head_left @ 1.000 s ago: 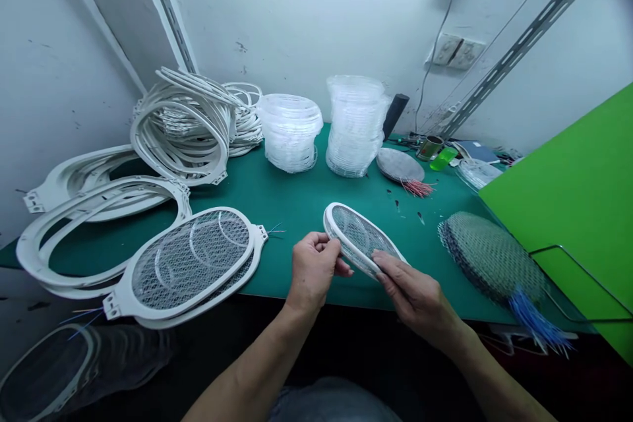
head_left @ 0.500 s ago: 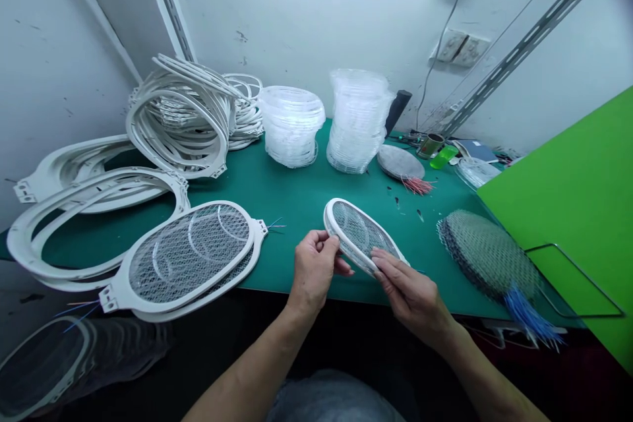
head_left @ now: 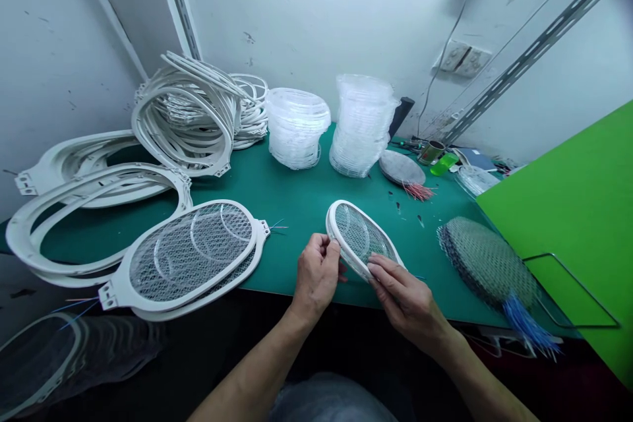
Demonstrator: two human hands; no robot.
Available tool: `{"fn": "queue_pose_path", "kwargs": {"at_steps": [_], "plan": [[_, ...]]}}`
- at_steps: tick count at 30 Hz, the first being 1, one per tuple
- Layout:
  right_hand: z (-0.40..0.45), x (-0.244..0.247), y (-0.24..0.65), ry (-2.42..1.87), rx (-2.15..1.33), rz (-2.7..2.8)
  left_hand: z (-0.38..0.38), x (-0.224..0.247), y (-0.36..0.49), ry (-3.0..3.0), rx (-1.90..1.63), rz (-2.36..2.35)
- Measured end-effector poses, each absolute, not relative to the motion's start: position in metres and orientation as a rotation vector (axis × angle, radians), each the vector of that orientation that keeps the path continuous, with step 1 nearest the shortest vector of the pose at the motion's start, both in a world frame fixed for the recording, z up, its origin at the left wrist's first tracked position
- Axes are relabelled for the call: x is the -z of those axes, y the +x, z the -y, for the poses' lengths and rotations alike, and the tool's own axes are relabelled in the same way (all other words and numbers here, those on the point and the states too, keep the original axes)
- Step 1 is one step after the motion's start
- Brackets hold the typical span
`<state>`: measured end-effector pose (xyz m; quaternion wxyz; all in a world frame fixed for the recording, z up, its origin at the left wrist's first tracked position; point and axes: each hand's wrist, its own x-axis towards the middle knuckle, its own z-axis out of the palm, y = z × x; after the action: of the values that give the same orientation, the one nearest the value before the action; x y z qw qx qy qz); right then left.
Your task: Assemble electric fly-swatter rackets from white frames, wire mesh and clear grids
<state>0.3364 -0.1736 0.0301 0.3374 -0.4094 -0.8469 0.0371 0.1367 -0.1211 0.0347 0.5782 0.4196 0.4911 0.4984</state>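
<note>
Head view: left hand (head_left: 316, 277) and right hand (head_left: 408, 300) together, clamped on a mesh swatter frame (head_left: 357, 234).

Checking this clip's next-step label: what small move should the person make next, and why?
Probably turn the oval mesh swatter head over to inspect its other face: the left hand holds its rim, the right hand holds its lower part, and only one face shows.

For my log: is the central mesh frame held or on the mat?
Held: left hand and right hand grip the mesh frame above the mat.
</note>
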Motion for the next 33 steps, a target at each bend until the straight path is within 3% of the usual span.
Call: {"fn": "queue_pose_path", "kwargs": {"at_steps": [7,19,33], "plan": [[0.178,-0.032,0.341,-1.114,-0.078,2.209,0.118,-0.042,0.141,0.951,-1.148,-1.168],[0.143,-0.098,0.314,-1.297,-0.182,1.988,0.123,-0.078,0.163,1.045,-1.151,-0.953],[0.143,-0.104,0.317,-1.329,-0.035,1.983,0.124,-0.081,0.168,1.069,-1.17,-0.932]]}}
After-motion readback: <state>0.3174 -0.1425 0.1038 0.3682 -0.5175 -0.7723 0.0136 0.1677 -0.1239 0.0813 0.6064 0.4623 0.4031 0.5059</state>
